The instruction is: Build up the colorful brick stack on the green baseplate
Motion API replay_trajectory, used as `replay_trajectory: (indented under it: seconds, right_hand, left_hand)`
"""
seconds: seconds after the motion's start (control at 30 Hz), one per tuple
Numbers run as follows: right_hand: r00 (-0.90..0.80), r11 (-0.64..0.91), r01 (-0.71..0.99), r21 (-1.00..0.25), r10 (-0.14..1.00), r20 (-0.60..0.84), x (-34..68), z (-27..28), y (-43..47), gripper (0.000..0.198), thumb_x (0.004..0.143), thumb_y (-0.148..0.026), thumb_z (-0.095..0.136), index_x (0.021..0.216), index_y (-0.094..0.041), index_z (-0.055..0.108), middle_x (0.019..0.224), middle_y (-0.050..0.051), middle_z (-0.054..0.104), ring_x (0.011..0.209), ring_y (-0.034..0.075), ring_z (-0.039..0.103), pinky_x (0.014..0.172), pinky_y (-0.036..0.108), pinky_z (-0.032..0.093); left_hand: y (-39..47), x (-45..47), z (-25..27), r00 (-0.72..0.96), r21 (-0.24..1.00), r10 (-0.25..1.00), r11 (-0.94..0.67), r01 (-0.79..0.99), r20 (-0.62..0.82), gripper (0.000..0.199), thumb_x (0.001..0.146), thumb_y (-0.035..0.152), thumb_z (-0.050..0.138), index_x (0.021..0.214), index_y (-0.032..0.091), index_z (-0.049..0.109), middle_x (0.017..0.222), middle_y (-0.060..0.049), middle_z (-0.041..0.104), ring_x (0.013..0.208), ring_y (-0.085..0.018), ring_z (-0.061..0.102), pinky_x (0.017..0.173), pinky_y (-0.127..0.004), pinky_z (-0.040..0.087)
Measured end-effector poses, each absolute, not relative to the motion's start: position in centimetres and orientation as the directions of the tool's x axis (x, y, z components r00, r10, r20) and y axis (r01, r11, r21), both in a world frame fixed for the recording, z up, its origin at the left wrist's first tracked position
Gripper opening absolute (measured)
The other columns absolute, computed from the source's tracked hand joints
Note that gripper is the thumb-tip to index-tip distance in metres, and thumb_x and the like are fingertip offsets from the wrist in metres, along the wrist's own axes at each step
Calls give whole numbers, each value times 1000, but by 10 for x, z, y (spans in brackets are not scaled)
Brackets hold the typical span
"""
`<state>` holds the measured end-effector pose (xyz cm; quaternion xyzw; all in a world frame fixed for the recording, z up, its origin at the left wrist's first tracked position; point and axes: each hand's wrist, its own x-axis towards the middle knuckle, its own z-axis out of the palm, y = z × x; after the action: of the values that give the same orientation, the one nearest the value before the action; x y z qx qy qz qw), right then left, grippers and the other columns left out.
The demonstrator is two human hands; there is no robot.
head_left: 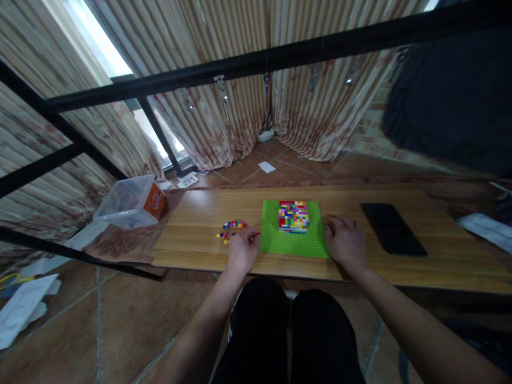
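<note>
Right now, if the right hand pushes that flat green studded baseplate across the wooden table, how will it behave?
The flat green studded baseplate probably slides rather than tips: it lies flat on the smooth wooden table. It looks thin, likely light. The multicoloured brick block sits on its studs, so it should ride along. The right hand rests at its edge.

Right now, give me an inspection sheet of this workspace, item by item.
Surface: low wooden board serving as a table, over a tiled floor.
Job's things: green baseplate carrying a block of multicoloured bricks; small pile of loose bricks to its left.
Clutter: black phone lying flat on the right; clear plastic bin off the left end; papers on the floor.
Hands: left hand pinching a small red piece at the baseplate's left edge; right hand resting at its right edge.
Cables: nothing seen.
Surroundings: striped curtains, black metal frame, window.
</note>
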<state>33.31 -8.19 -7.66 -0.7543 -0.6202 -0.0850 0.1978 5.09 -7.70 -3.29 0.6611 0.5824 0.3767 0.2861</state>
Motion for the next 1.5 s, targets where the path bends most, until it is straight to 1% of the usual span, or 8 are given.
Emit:
replay_trajectory:
  seconds: [0.07,0.17,0.4,0.53,0.73,1.07,1.33,1.5]
  right_hand:
    - [217,-150,968,-202,904,368,333,-77,-82,36,92,-32,41,109,-13,66,116,15,65,103,31,53,86,42,40]
    - [222,-151,965,-213,903,367,334,-78,-81,34,91,-31,42,109,-13,66,116,15,65,104,31,52,87,42,40]
    - [222,-147,965,-220,901,373,333,-77,-81,34,91,-30,43,110,-14,66,115,15,65,103,31,52,86,43,40]
    - [225,-148,963,-224,900,374,333,-77,-81,34,91,-30,42,110,-14,66,116,15,65,103,31,52,86,43,40]
    - [215,-136,964,-228,904,370,333,-76,-81,33,91,-29,42,109,-14,66,116,15,65,104,30,52,88,44,40]
    - [214,-144,968,-205,900,380,334,-79,-81,33,92,-30,42,109,-15,66,118,14,65,104,31,53,86,42,40]
    - [213,-148,970,-194,902,376,333,-77,-82,34,92,-30,42,109,-14,66,118,14,65,103,31,54,87,42,40]
    - [222,-156,967,-200,902,371,333,-77,-81,34,92,-31,42,109,-14,66,119,14,64,105,31,53,87,42,40]
  left_hand:
    - [-75,57,-35,25,876,988,-149,458,154,11,79,14,59,78,18,70,75,-3,71,68,-15,64,65,-25,47]
    - [-72,63,-39,10,920,991,-128,370,134,7,77,14,62,76,17,69,74,-3,71,69,-15,65,65,-24,48]
    - [-65,80,-38,29,955,991,-136,262,133,7,77,16,62,77,17,68,78,-4,72,75,-16,67,69,-25,49]
    - [-60,92,-34,22,975,992,-128,184,126,8,77,17,63,78,17,71,77,-3,72,71,-15,64,67,-25,47]
    - [-52,105,-39,-9,985,993,-115,130,117,8,75,17,65,79,16,72,77,-3,72,69,-13,63,68,-24,47]
    - [-48,109,-50,-44,988,994,-96,124,102,3,73,17,67,74,17,70,73,-1,71,65,-13,61,65,-24,46]
    - [-46,107,-49,-13,977,994,-108,183,112,4,72,16,66,72,17,70,71,-1,70,62,-12,59,61,-23,44]
    - [-48,106,-48,-1,966,993,-117,232,121,7,75,21,65,73,17,70,71,0,69,60,-11,56,59,-22,42]
